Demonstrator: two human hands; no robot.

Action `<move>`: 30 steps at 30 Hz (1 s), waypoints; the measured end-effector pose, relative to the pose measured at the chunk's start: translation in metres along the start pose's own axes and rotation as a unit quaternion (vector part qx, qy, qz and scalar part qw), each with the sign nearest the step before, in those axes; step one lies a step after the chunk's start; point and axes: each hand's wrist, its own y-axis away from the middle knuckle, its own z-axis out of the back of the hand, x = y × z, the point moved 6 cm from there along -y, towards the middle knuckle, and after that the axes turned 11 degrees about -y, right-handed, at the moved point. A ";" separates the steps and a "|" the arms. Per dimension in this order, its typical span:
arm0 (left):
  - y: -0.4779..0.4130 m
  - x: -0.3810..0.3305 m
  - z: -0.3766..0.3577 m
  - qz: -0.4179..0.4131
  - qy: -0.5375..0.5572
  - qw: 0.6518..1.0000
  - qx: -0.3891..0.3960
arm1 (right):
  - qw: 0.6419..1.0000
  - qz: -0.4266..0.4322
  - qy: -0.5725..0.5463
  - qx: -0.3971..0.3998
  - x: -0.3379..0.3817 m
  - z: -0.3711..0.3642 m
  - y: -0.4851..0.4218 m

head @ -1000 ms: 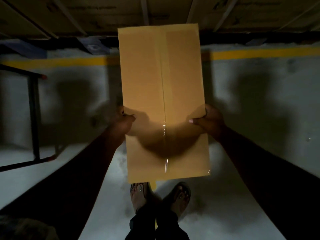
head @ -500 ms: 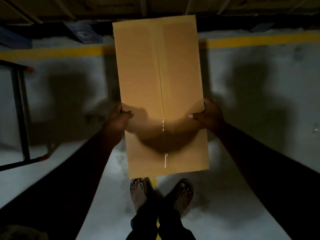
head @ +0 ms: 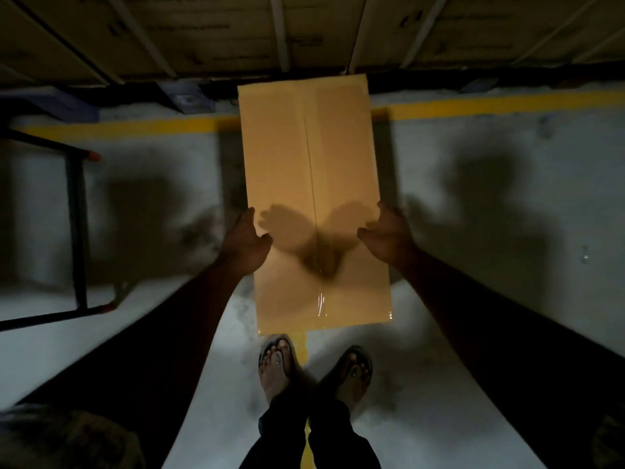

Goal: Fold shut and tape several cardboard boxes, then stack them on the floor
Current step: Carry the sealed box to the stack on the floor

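One box (head: 311, 164), folded shut and taped along its seam, lies on the floor (head: 473, 299) by the person's feet (head: 280, 367), with the left hand (head: 248, 238) and right hand (head: 389, 235) open beside it, holding nothing; I judge more boxes remain.

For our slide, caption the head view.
Open left hand and right hand flank a taped cardboard box over a yellow line.

Taped tan rectangular cardboard box (head: 311, 157) viewed over grey floor (head: 422, 418).
Flanked by left hand (head: 245, 243) and right hand (head: 389, 236), fingers relaxed.
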 end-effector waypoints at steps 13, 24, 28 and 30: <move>0.254 -0.067 0.148 -0.003 0.021 0.998 -0.054 | 0.996 0.058 -0.038 0.048 0.153 0.103 0.231; 0.463 -0.067 0.203 -0.001 0.052 0.994 -0.096 | 0.965 0.219 0.131 0.056 0.228 0.105 0.434; 0.507 -0.011 0.205 0.024 0.073 0.992 -0.102 | 0.938 0.271 0.201 0.081 0.238 0.066 0.491; 0.526 0.019 0.210 0.028 0.091 0.989 -0.111 | 0.930 0.290 0.211 0.079 0.245 0.044 0.518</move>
